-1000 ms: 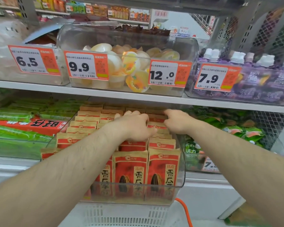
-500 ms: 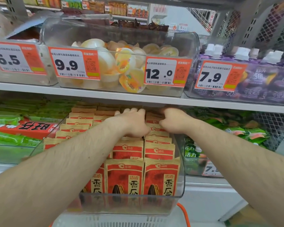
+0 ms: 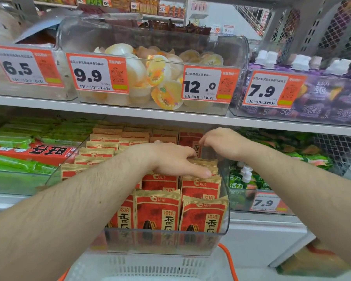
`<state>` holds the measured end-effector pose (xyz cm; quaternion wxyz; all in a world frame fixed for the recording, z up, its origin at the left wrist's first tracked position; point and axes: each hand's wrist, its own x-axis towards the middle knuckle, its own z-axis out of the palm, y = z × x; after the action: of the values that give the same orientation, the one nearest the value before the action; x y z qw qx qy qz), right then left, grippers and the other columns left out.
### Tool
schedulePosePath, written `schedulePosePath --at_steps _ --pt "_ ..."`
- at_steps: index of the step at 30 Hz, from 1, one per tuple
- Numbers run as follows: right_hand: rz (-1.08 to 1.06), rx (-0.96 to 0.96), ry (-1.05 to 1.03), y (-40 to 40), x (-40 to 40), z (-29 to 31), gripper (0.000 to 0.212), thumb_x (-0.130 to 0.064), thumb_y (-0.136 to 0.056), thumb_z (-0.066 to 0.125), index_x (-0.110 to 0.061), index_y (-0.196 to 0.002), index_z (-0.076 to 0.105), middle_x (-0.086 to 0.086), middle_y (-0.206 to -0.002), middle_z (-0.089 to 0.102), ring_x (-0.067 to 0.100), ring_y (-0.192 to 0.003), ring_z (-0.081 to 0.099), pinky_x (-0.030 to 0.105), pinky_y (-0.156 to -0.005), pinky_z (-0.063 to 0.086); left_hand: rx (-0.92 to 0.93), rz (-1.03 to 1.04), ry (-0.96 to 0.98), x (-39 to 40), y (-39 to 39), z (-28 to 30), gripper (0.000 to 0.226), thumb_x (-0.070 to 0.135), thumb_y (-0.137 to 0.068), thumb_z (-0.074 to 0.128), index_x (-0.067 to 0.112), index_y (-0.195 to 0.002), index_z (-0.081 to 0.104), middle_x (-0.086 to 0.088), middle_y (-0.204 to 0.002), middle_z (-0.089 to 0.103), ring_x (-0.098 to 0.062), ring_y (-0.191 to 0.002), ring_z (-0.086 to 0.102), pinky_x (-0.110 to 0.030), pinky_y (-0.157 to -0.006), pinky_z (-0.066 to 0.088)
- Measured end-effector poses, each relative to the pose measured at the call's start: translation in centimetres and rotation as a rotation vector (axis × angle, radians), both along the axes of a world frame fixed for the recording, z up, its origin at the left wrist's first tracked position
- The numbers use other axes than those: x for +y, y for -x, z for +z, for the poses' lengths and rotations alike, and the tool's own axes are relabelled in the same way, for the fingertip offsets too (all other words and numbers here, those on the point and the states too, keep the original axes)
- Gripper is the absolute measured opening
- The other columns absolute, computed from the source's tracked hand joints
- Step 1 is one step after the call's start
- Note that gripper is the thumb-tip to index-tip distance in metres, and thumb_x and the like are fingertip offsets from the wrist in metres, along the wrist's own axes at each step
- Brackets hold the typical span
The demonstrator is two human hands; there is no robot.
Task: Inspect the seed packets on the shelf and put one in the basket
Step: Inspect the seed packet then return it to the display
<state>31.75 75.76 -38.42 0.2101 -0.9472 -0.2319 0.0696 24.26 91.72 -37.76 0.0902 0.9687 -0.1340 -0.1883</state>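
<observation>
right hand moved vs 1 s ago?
Yes. The right hand has shifted right and pulled a packet upright at the back of the clear bin; before, it lay on the packet tops beside the left hand.

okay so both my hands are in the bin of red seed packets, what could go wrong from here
1. The seed packets stand packed tight in rows in the clear bin; lifting the one your right hand is tilting back may drag its neighbours up or out.
2. Your left hand presses the packet tops, which could crease them.
3. The basket sits below the bin, mostly hidden; a blind drop might miss it.
</observation>
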Motion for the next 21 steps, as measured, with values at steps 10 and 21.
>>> schedulePosePath --at_steps 10,21 --pt "-0.051 0.029 0.241 -3.5 2.4 -1.4 0.037 -0.04 -0.096 0.048 -0.014 -0.115 0.065 0.004 -0.117 0.063 0.023 -0.104 0.056 0.035 -0.093 0.046 0.235 -0.084 0.047 0.4 0.7 0.5 0.114 0.079 -0.061 0.07 0.033 -0.154 0.023 0.007 -0.149 0.043 -0.018 -0.134 0.045 -0.042 -0.113 0.036" --pt "0.103 -0.141 0.421 -0.9 1.2 -2.0 0.048 -0.048 -0.099 0.036 -0.017 -0.092 0.073 0.003 -0.114 0.069 0.027 -0.108 0.06 0.048 -0.104 0.037 0.126 -0.105 -0.119 -1.0 2.2 -0.1 0.108 0.066 -0.068 0.077 0.027 -0.154 0.025 0.006 -0.149 0.046 -0.018 -0.129 0.049 -0.04 -0.106 0.045"
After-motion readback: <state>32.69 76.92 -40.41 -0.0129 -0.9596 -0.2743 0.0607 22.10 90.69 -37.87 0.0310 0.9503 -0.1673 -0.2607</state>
